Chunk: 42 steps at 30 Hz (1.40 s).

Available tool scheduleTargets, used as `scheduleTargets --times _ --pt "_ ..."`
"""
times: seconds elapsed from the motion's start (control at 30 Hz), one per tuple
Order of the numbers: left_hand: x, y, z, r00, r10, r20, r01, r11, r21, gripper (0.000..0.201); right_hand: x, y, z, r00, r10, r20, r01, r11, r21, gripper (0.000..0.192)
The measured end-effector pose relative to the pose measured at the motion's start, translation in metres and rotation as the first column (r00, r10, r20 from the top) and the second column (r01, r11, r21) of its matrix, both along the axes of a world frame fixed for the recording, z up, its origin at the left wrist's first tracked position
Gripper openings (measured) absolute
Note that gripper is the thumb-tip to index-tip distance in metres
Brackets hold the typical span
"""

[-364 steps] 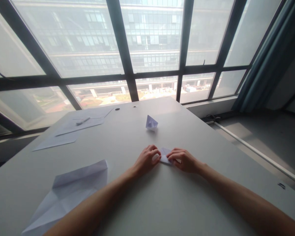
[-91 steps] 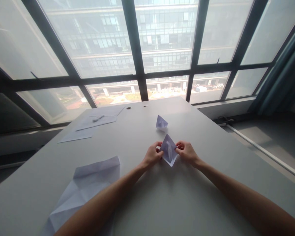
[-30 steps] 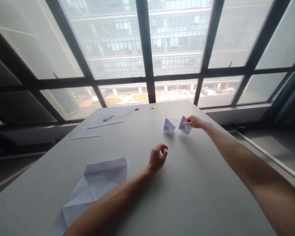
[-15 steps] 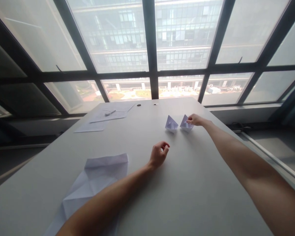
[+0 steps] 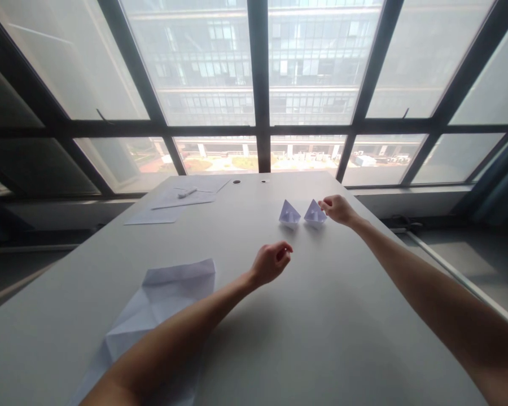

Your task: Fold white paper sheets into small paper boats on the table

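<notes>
The right hand is reaching out over the grey table, its fingertips touching the right-hand paper boat — whether they are pinching it or only resting against its edge, I cannot tell; that boat is sitting on the table just beside a second paper boat, the two standing upright near the far side, below the window. The left hand is hovering nearer to the person, fingers loosely curled and holding nothing, well apart from both boats. A creased sheet of paper is lying on the near left of the table, partly under the left forearm; further off — towards the far left corner — flat sheets are lying with a white pen resting on top of them.
</notes>
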State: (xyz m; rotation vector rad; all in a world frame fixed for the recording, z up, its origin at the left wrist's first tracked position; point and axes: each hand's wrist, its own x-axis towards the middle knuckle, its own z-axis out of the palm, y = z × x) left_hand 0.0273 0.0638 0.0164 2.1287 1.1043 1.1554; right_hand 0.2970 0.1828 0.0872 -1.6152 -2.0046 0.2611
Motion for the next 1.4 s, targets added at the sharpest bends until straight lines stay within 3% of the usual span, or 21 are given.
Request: scheduleTargets --times 0.13,0.2,0.27,0.33,0.43,0.57,0.67,0.73,0.83,0.93,1.03,1.2,1.4 --pt "0.007 0.005 0.033 0.980 -0.033 0.194 0.073 0.977 -0.202 0.018 -0.039 -0.040 -0.008 0.972 0.098 -0.213 -0.081 0.993 0.086 0.041" --pt "-0.003 0.009 0.046 0.971 -0.097 0.217 0.146 0.964 -0.220 0.017 -0.064 -0.062 -0.018 0.947 0.166 -0.274 -0.150 0.986 0.078 0.042" --pt "-0.027 0.011 0.056 0.977 -0.175 0.125 0.201 0.948 -0.245 0.020 -0.089 -0.084 -0.032 0.927 0.219 -0.304 -0.215 0.975 0.047 0.040" --pt "-0.061 0.006 0.059 0.981 -0.190 -0.031 0.177 0.954 -0.242 0.024 -0.111 -0.106 -0.048 0.916 0.265 -0.301 -0.289 0.957 -0.035 0.038" --pt "-0.117 -0.016 0.055 0.942 -0.094 -0.323 0.063 0.992 -0.106 0.023 -0.136 -0.136 -0.070 0.888 0.356 -0.290 -0.408 0.902 -0.141 0.039" --pt "-0.180 -0.068 0.039 0.826 0.057 -0.560 -0.066 0.998 0.005 0.024 -0.162 -0.167 -0.081 0.868 0.417 -0.268 -0.465 0.873 -0.147 0.035" --pt "-0.211 -0.108 0.022 0.642 0.260 -0.721 -0.271 0.957 0.104 0.031 -0.183 -0.186 -0.079 0.824 0.518 -0.228 -0.540 0.841 -0.041 0.019" --pt "-0.223 -0.128 0.009 0.514 0.326 -0.793 -0.392 0.912 0.120 0.037 -0.198 -0.197 -0.077 0.783 0.599 -0.166 -0.602 0.797 0.037 0.021" --pt "-0.221 -0.145 -0.011 0.493 0.274 -0.826 -0.445 0.895 0.031 0.052 -0.216 -0.209 -0.076 0.774 0.631 -0.051 -0.628 0.776 0.067 0.044" --pt "-0.203 -0.149 -0.025 0.566 0.257 -0.783 -0.446 0.894 -0.029 0.069 -0.226 -0.219 -0.081 0.729 0.684 0.027 -0.684 0.729 0.019 0.068" --pt "-0.185 -0.148 -0.030 0.629 0.304 -0.716 -0.425 0.905 0.012 0.077 -0.224 -0.224 -0.088 0.704 0.707 0.065 -0.705 0.707 -0.056 0.068" --pt "-0.185 -0.146 -0.033 0.654 0.431 -0.622 -0.466 0.877 0.118 0.058 -0.192 -0.224 -0.093 0.729 0.677 0.099 -0.667 0.736 -0.116 0.064" --pt "-0.189 -0.147 -0.039 0.655 0.342 -0.673 -0.448 0.894 0.018 0.058 -0.137 -0.217 -0.090 0.741 0.660 0.125 -0.632 0.748 -0.202 0.065"
